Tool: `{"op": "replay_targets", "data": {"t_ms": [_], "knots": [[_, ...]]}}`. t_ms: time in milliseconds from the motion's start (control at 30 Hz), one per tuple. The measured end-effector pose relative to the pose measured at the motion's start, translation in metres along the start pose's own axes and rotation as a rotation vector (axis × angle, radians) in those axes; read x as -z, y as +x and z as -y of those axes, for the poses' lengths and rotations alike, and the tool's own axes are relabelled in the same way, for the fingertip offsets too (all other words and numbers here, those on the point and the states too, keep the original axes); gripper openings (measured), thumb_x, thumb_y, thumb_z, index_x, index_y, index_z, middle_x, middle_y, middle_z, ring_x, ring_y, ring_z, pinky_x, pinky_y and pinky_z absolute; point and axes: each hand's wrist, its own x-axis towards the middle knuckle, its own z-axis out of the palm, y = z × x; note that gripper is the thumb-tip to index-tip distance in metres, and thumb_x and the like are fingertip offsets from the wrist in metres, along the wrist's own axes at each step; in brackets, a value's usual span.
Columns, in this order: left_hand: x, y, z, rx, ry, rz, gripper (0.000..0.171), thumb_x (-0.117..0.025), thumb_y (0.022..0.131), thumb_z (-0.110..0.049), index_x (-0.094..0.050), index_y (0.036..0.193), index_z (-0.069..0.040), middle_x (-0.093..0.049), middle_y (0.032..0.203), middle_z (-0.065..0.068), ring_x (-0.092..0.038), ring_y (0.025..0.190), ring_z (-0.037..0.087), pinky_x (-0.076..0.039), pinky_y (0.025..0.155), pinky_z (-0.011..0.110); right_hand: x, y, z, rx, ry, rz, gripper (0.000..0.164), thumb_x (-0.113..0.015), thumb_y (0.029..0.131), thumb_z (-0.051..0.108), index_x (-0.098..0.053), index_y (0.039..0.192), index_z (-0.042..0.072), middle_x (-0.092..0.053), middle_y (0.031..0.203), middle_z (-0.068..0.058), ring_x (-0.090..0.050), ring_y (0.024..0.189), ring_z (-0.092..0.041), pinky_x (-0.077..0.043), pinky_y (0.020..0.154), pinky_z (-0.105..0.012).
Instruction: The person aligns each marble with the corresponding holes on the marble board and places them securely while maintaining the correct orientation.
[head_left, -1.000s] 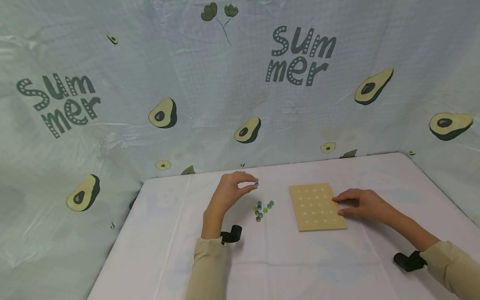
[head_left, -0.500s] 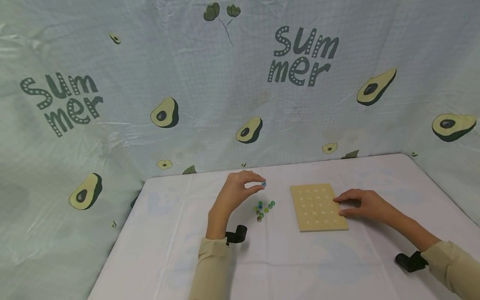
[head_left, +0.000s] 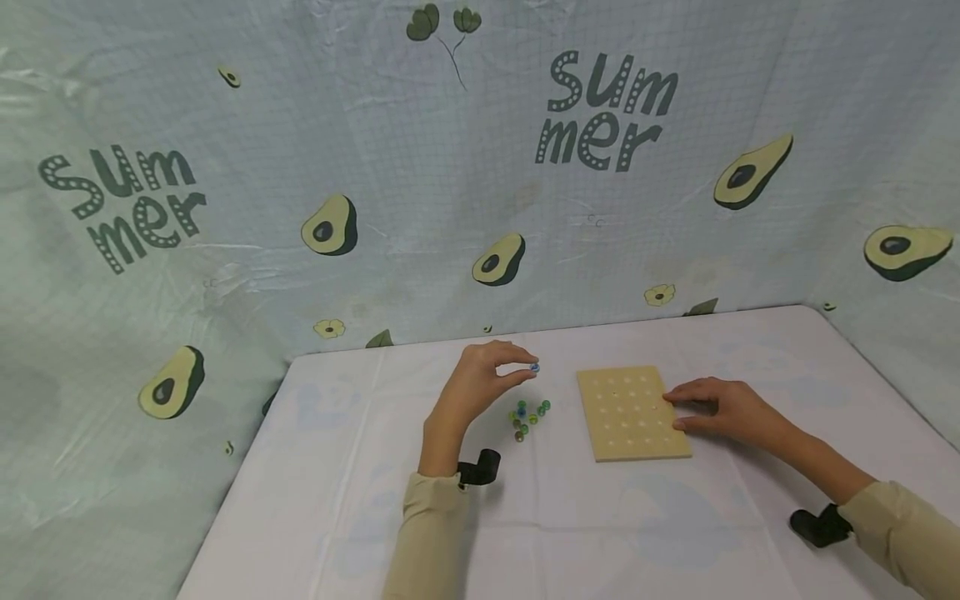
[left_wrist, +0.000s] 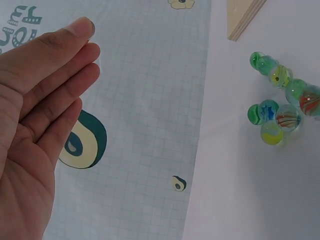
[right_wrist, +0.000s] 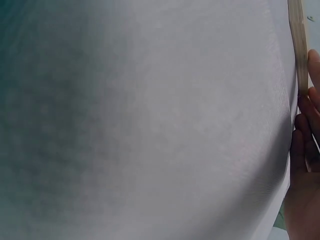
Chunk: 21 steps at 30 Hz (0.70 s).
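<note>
In the head view my left hand (head_left: 476,383) pinches a small blue marble (head_left: 535,367) between thumb and fingertips, raised over the table. A sliver of that marble shows behind the thumb tip in the left wrist view. Just below and to the right lies a cluster of glass marbles (left_wrist: 296,90), green, yellow, blue and red-striped. Further right a flat wooden board (head_left: 633,417) with rows of shallow round hollows lies on the cloth. My right hand (head_left: 731,408) touches its right edge with thumb and fingertips. Only part of that hand appears in the right wrist view.
A white cloth (head_left: 600,533) covers the table. Behind it hangs a curtain (head_left: 420,167) printed with avocados and lettering. A black wrist camera (head_left: 480,467) is on the left wrist, and another black camera (head_left: 819,525) is on the right.
My left hand has moved to the right with the blue marble, toward the board. The board and my right hand have shifted very slightly left. The marble cluster has stayed put.
</note>
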Motion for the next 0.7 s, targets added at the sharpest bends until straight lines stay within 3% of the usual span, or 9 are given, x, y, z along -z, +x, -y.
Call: {"op": "replay_targets", "data": {"t_ms": [200, 467, 700], "knots": [[0.002, 0.0, -0.004, 0.006, 0.0, 0.001, 0.02, -0.08, 0.088, -0.015, -0.08, 0.108, -0.011, -0.077, 0.104, 0.0, -0.071, 0.103, 0.016, -0.057, 0.089, 0.029, 0.0, 0.0, 0.003, 0.027, -0.064, -0.023, 0.042, -0.086, 0.081, 0.039, -0.078, 0.117, 0.018, -0.075, 0.113, 0.002, -0.069, 0.107, -0.025, -0.058, 0.085, -0.039], [0.0, 0.003, -0.006, -0.009, -0.014, 0.004, 0.021, -0.08, 0.089, -0.015, -0.079, 0.109, -0.01, -0.077, 0.105, 0.0, -0.071, 0.103, 0.015, -0.056, 0.091, 0.029, 0.005, 0.003, 0.007, 0.084, -0.072, -0.023, 0.04, -0.087, 0.079, 0.038, -0.08, 0.112, 0.017, -0.076, 0.108, 0.002, -0.07, 0.1, -0.023, -0.058, 0.078, -0.034], [-0.014, 0.011, -0.005, 0.073, -0.089, 0.016, 0.022, -0.079, 0.089, -0.017, -0.079, 0.11, -0.01, -0.077, 0.107, 0.0, -0.07, 0.106, 0.015, -0.055, 0.094, 0.031, 0.004, 0.003, 0.005, 0.116, -0.1, -0.051, 0.04, -0.089, 0.076, 0.036, -0.081, 0.11, 0.018, -0.077, 0.105, 0.003, -0.071, 0.096, -0.019, -0.058, 0.075, -0.032]]}}
